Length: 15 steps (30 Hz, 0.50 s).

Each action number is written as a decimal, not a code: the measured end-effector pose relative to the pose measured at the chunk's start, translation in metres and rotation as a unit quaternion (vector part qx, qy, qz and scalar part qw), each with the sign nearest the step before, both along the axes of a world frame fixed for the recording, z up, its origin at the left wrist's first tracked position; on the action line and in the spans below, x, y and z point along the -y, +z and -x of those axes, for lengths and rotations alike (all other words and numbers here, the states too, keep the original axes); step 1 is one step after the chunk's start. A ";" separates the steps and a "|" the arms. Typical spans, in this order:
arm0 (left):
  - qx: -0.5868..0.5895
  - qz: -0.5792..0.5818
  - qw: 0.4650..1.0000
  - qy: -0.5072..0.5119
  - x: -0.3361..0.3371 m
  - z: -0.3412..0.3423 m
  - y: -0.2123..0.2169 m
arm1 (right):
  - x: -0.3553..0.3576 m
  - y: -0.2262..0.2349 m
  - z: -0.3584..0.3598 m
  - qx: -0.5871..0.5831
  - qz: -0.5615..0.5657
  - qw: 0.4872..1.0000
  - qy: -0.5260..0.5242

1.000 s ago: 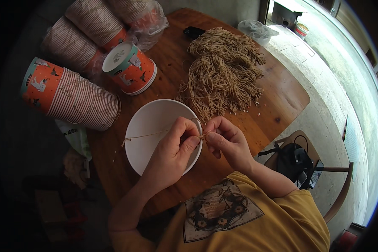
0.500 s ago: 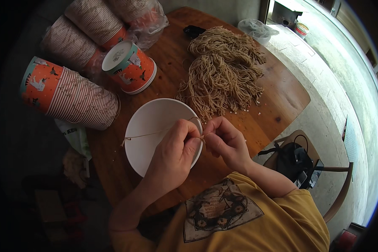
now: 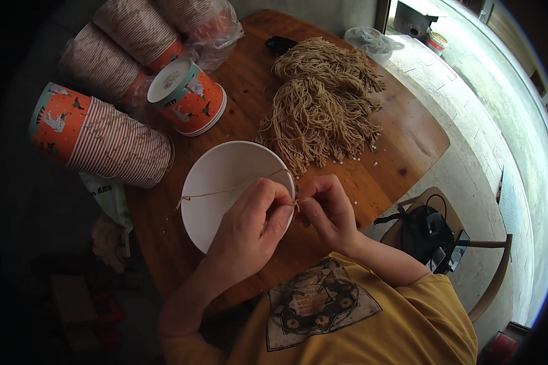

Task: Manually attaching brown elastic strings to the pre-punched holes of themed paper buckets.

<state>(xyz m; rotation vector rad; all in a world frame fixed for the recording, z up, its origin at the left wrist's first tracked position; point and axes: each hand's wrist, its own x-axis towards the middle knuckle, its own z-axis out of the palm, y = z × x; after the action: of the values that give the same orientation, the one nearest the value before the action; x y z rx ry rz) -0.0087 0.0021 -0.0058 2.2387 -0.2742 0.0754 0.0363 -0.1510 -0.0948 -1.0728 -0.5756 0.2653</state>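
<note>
A white-lined paper bucket (image 3: 210,173) stands mouth up on the table in front of me. A tan string (image 3: 216,193) spans its opening, with a knotted end showing outside the left rim. At the right rim my left hand (image 3: 252,222) reaches across the bucket, thumb and forefinger pinched on the string. Just to its right, my right hand (image 3: 327,210) is closed with its fingertips on the string's short end, close against the rim. A small knot or loop shows between the two hands; its exact form is hidden by the fingers.
A big heap of tan strings (image 3: 329,100) lies on the wooden table (image 3: 417,137), small white bits beside it. An orange bucket (image 3: 192,103) stands upside down near a leaning stack of buckets (image 3: 115,143). More stacks stand behind. A chair (image 3: 490,286) holding a black bag (image 3: 429,228) is at right.
My right hand has shifted slightly down, its fingers curling in closer to the string at the rim. My left hand keeps its pinch, nearly in place.
</note>
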 end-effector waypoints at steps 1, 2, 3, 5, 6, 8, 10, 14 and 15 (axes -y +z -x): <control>0.000 0.000 1.000 0.000 0.001 0.001 0.001 | -0.001 -0.002 0.000 0.000 0.000 1.000 0.000; 0.000 -0.010 1.000 0.003 0.004 0.002 0.004 | -0.001 -0.004 0.000 0.036 0.018 0.999 -0.025; 0.000 -0.019 1.000 0.006 0.006 0.003 0.005 | -0.001 -0.005 0.000 0.073 0.036 0.995 -0.051; 0.015 -0.030 0.999 0.017 0.009 0.005 0.002 | -0.001 -0.004 0.001 0.053 0.032 0.997 -0.038; 0.029 -0.040 0.998 0.027 0.010 0.006 0.001 | -0.001 -0.004 0.002 0.033 0.028 0.999 -0.026; 0.042 -0.060 0.997 0.034 0.012 0.006 -0.001 | -0.001 -0.009 0.000 0.061 0.026 0.997 -0.038; 0.055 -0.080 0.994 0.042 0.012 0.005 -0.002 | 0.000 -0.010 -0.002 0.088 0.024 0.995 -0.050; 0.095 -0.112 0.988 0.047 0.011 0.005 -0.004 | 0.003 -0.007 -0.003 0.099 0.044 0.994 -0.001; 0.095 -0.102 0.989 0.047 0.011 0.005 -0.005 | 0.004 -0.005 -0.003 0.049 0.038 0.998 0.029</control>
<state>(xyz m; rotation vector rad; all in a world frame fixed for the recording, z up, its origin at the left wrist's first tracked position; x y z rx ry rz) -0.0140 -0.0093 -0.0105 2.4507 -0.2900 0.3248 0.0391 -0.1551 -0.1000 -1.1478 -0.6901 0.2872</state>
